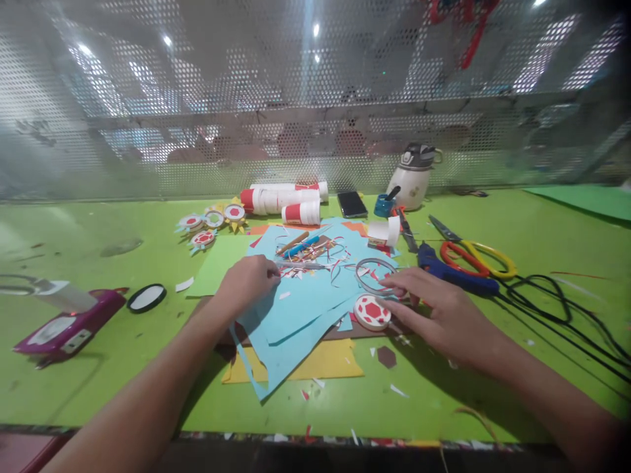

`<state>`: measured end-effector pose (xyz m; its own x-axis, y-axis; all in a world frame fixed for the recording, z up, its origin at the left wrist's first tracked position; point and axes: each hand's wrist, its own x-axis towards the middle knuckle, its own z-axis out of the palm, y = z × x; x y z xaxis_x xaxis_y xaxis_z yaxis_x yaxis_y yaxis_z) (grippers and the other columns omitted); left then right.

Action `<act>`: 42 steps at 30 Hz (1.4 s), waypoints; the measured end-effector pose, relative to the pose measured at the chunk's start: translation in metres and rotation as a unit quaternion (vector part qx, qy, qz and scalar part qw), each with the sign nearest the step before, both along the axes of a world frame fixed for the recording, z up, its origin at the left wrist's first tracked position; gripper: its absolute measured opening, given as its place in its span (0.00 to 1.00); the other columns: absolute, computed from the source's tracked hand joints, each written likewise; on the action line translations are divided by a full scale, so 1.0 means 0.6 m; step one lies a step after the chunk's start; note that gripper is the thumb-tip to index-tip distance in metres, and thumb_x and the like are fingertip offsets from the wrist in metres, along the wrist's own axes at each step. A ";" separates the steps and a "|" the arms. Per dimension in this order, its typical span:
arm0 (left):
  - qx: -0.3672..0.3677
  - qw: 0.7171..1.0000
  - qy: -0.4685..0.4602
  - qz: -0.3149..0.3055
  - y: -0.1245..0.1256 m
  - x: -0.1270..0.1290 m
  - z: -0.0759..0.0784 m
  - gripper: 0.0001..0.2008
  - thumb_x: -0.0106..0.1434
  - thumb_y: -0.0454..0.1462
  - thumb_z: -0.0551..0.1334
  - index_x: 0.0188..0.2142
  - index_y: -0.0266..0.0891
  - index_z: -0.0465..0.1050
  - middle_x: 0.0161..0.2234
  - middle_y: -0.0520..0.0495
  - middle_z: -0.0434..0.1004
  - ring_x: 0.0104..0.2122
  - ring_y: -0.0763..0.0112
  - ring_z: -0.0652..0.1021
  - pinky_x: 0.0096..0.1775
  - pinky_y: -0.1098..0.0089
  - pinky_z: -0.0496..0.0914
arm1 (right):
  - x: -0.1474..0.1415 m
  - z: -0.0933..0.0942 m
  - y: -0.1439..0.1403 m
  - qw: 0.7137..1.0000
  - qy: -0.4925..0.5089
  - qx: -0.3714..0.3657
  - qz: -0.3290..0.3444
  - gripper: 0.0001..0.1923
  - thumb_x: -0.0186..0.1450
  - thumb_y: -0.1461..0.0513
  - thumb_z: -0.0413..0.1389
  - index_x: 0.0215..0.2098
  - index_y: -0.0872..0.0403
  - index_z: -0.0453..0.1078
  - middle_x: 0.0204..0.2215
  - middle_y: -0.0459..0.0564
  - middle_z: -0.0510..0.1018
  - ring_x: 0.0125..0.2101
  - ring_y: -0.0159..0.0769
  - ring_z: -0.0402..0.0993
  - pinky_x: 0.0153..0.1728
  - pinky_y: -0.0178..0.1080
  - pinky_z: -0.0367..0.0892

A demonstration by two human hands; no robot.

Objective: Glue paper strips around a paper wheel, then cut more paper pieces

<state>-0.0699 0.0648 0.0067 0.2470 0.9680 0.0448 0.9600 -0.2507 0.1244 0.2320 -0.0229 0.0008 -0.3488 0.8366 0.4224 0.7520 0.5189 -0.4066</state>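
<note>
My left hand (251,282) is closed, its fingertips at the near end of a slim grey pen-like tool (305,265) that points right over light blue paper (296,309). Whether the tool also rests on the paper, I cannot tell. My right hand (444,315) has its fingers on the edge of a grey ring (359,274), gripping it slightly above the paper. Just below the ring sits a round white disc (372,312) with red patches, close to my right thumb. A blue pen (302,247) and a brown stick (292,243) lie among thin paper scraps.
Paper cups (300,213) lie at the back beside a phone (351,204) and a bottle (411,184). On the right are a blue glue gun (456,276), scissors (473,256) and black cable (557,299). Decorated discs (202,239) and a purple power strip (69,328) occupy the left.
</note>
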 end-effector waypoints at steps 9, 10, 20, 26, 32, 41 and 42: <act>0.051 0.995 0.090 0.009 -0.008 0.023 -0.006 0.15 0.61 0.37 0.51 0.32 0.38 0.77 0.34 0.40 0.78 0.32 0.59 0.77 0.28 0.68 0.60 | -0.001 0.003 -0.007 1.000 0.000 0.021 0.012 0.11 0.67 0.60 0.54 0.45 0.57 0.70 0.43 0.58 0.76 0.43 0.43 0.72 0.44 0.46 0.69; 0.056 0.994 0.097 0.010 -0.009 0.024 -0.007 0.16 0.61 0.36 0.50 0.31 0.37 0.77 0.34 0.40 0.78 0.32 0.60 0.76 0.27 0.68 0.60 | -0.001 0.004 -0.008 1.000 0.001 0.020 0.013 0.11 0.67 0.60 0.54 0.45 0.57 0.71 0.43 0.58 0.76 0.43 0.43 0.72 0.44 0.45 0.68; 0.075 0.991 0.104 0.032 -0.020 0.019 0.003 0.16 0.60 0.35 0.49 0.29 0.37 0.76 0.32 0.40 0.78 0.31 0.58 0.77 0.26 0.66 0.59 | 0.004 0.005 -0.006 1.000 0.008 0.021 0.013 0.11 0.66 0.62 0.55 0.45 0.60 0.71 0.42 0.60 0.76 0.43 0.42 0.73 0.44 0.44 0.68; 0.070 0.994 -0.068 0.055 -0.032 -0.002 0.046 0.12 0.59 0.38 0.54 0.34 0.39 0.76 0.33 0.43 0.81 0.32 0.61 0.77 0.32 0.66 0.64 | 0.007 0.003 0.001 1.000 0.016 0.021 0.012 0.10 0.66 0.62 0.55 0.44 0.59 0.72 0.41 0.59 0.77 0.41 0.42 0.74 0.41 0.43 0.69; 0.019 0.983 -0.177 0.041 -0.031 -0.011 0.052 0.08 0.56 0.38 0.57 0.30 0.39 0.75 0.24 0.47 0.79 0.23 0.66 0.76 0.29 0.66 0.66 | 0.005 -0.002 0.008 0.999 0.039 0.001 0.010 0.09 0.65 0.62 0.55 0.40 0.58 0.73 0.36 0.57 0.78 0.36 0.42 0.74 0.37 0.43 0.70; 0.090 0.924 -0.368 -0.049 -0.046 0.024 0.108 0.06 0.55 0.37 0.63 0.31 0.37 0.76 0.25 0.48 0.80 0.25 0.68 0.79 0.30 0.67 0.72 | 0.001 0.031 0.007 0.996 0.075 -0.050 -0.029 0.11 0.64 0.60 0.53 0.38 0.58 0.74 0.35 0.55 0.78 0.34 0.41 0.75 0.37 0.44 0.69; 0.072 0.925 -0.369 -0.052 -0.050 0.035 0.113 0.05 0.55 0.37 0.63 0.30 0.37 0.76 0.24 0.48 0.79 0.24 0.68 0.78 0.30 0.67 0.72 | 0.000 0.037 0.006 0.994 0.081 -0.067 -0.028 0.11 0.64 0.59 0.53 0.38 0.57 0.75 0.35 0.55 0.79 0.34 0.42 0.75 0.37 0.45 0.69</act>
<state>-0.0487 0.0346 0.0742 0.1897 0.9114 0.3653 0.5967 -0.4025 0.6942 0.2318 -0.0192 0.0231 -0.2362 0.9052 0.3532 0.6975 0.4111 -0.5870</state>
